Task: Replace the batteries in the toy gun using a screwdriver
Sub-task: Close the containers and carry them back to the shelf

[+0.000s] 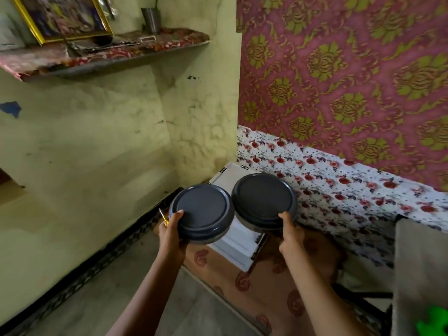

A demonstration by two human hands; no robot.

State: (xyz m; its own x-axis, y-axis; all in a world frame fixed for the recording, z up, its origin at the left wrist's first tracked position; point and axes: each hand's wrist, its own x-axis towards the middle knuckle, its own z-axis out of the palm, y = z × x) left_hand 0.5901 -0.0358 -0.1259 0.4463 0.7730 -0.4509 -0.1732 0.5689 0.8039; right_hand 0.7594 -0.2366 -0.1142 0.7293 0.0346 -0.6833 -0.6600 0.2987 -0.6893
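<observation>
A bright green plastic shape (434,322) at the lower right edge may be the toy gun, though it is too cropped to tell, while the left hand (173,229) grips a round dark-grey lidded container (203,210) together with a small yellow-handled screwdriver (163,217), and the right hand (289,232) grips a second dark-grey lidded container (264,200) above a white box (238,246), so the battery work looks unstarted.

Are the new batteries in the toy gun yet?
Not yet. Nothing looks done: no batteries or opened toy show. The left hand grips a grey lidded container and a yellow screwdriver; the right hand grips a second container. Unscrewing and swapping batteries are left.
</observation>
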